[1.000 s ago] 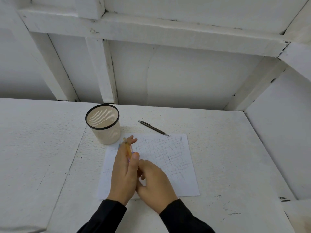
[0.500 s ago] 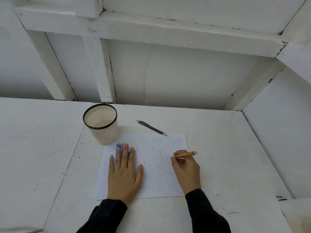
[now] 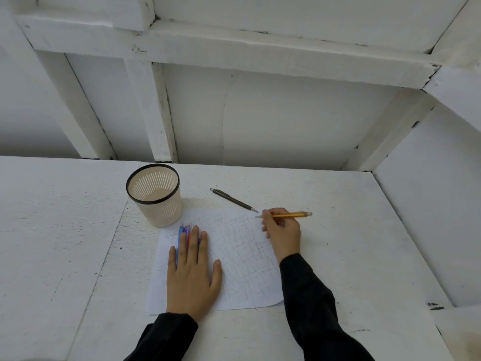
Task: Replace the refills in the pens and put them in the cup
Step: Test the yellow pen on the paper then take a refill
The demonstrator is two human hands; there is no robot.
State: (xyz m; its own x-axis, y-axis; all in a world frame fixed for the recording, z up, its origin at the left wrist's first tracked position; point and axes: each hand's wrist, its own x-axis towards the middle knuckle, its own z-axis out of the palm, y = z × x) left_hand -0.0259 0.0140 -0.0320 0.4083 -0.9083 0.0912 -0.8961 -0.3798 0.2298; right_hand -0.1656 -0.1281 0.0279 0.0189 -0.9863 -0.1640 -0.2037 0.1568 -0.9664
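On the paper, refills are pinned under the flat, straight-fingered left hand beside the cup; a pen is pinched by the right hand, tip at the sheet's far edge.

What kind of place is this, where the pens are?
Likely a makeshift writing desk: a white-painted table, a scribble-covered paper, a slotted pen cup, a dark pen lying loose and a yellow pen in the right hand.

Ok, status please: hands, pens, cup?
Left hand flat on refills on paper. Right hand grips yellow pen, tip at paper edge. Cup empty; black pen lies apart. Nothing blocks cup.
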